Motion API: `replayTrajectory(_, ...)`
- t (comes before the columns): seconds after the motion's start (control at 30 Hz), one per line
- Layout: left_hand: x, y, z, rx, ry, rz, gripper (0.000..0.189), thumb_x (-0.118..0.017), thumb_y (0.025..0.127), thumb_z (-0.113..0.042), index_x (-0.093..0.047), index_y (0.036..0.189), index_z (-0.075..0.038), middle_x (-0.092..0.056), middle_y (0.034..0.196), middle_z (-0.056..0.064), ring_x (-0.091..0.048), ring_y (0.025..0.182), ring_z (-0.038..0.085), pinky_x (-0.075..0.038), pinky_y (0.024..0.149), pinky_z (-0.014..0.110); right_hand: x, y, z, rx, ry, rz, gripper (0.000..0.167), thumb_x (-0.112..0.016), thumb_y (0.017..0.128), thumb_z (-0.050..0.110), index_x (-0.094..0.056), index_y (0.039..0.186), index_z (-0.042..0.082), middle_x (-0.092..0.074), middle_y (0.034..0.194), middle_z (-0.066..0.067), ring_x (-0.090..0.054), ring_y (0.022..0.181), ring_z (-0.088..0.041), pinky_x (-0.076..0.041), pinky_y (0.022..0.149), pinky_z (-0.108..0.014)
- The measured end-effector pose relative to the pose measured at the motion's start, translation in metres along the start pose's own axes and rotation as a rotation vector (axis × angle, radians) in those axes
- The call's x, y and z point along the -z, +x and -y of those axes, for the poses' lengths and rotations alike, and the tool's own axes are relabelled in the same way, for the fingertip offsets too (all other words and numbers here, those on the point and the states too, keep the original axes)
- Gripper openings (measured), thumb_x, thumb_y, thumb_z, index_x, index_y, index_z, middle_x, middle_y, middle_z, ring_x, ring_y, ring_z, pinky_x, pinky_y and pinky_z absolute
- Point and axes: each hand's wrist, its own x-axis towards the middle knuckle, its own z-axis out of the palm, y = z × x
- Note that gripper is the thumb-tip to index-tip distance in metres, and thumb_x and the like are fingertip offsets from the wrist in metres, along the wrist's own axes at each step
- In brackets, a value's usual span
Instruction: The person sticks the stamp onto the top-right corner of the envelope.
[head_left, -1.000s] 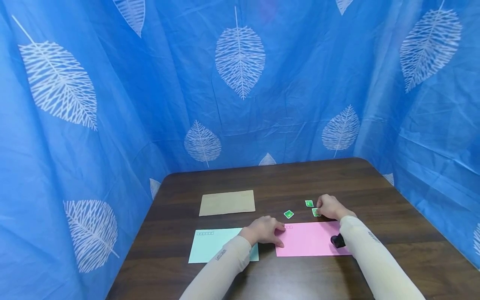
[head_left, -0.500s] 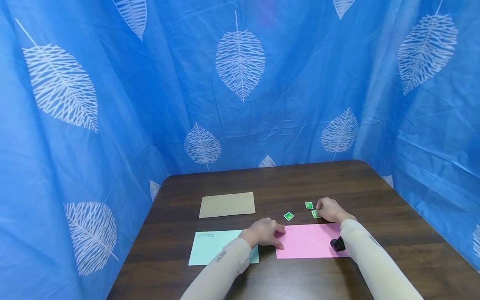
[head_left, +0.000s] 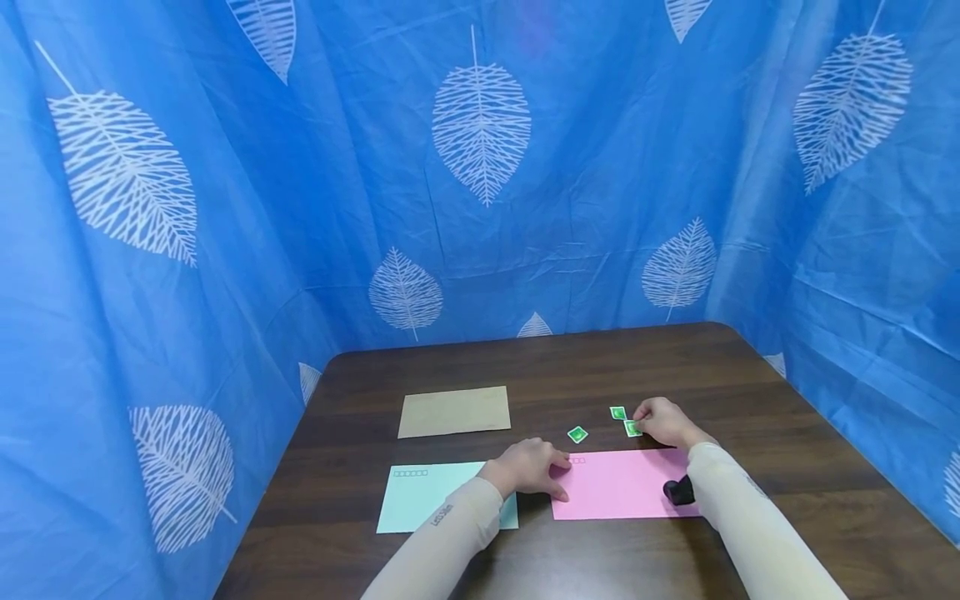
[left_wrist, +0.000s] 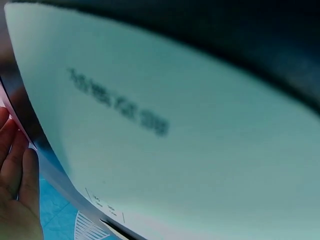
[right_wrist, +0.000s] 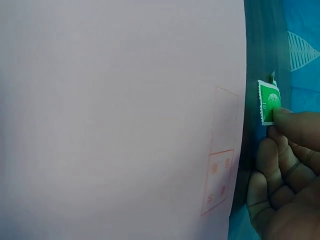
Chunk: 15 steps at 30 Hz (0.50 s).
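A pink envelope (head_left: 615, 485) lies flat on the dark wooden table. At its left end rests my left hand (head_left: 527, 467), with thumb and fingers spread along the edge; its fingers look nearly straight in the left wrist view. Just beyond the envelope's far edge, my right hand (head_left: 665, 422) pinches a green postage stamp (right_wrist: 268, 103) with a white serrated border, the thumb over one corner and the other fingers curled below. A second green stamp (head_left: 618, 412) lies right behind it. To the left is a third stamp (head_left: 577, 434), turned like a diamond.
A mint-green envelope (head_left: 427, 500) lies left of the pink one, partly under the left forearm. Farther back is a tan envelope (head_left: 453, 412). A black object (head_left: 678, 491) shows beside the right sleeve, over the pink envelope. Blue leaf-print curtains (head_left: 480, 267) surround the table (head_left: 375, 371).
The head view has tilted up slightly. My right hand and the pinched stamp have shifted very slightly, bringing the stamp's corner closer to the one behind. The left hand stays in place.
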Motion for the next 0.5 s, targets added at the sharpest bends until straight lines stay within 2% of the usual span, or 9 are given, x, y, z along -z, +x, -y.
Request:
replayTrajectory(0.27, 0.0013, -0.0008, -0.0014, 0.006, 0.011, 0.003, 0.051, -0.081, 0.080, -0.048, -0.071, 0.126, -0.029, -0.070, 0.127, -0.011, -0.065, 0.114, 0.007, -0.053, 0.095, 0.021, 0.0023, -0.0006, 0.0017, -0.035, 0.044, 0.019, 0.007, -0.063, 0.087, 0.000, -0.067, 0.090, -0.006, -0.064, 0.082, -0.010, -0.057, 0.079, -0.021, -0.045, 0.071, -0.029)
replayTrajectory(0.5, 0.0008, -0.0003, -0.0023, -0.003, 0.032, 0.003, 0.051, -0.081, 0.080, -0.049, -0.072, 0.126, -0.028, -0.071, 0.126, -0.010, -0.065, 0.113, 0.007, -0.053, 0.095, 0.021, 0.0030, -0.0022, -0.0013, -0.032, 0.060, 0.032, 0.008, -0.064, 0.087, 0.000, -0.067, 0.091, -0.007, -0.065, 0.083, -0.010, -0.057, 0.080, -0.021, -0.046, 0.071, -0.029)
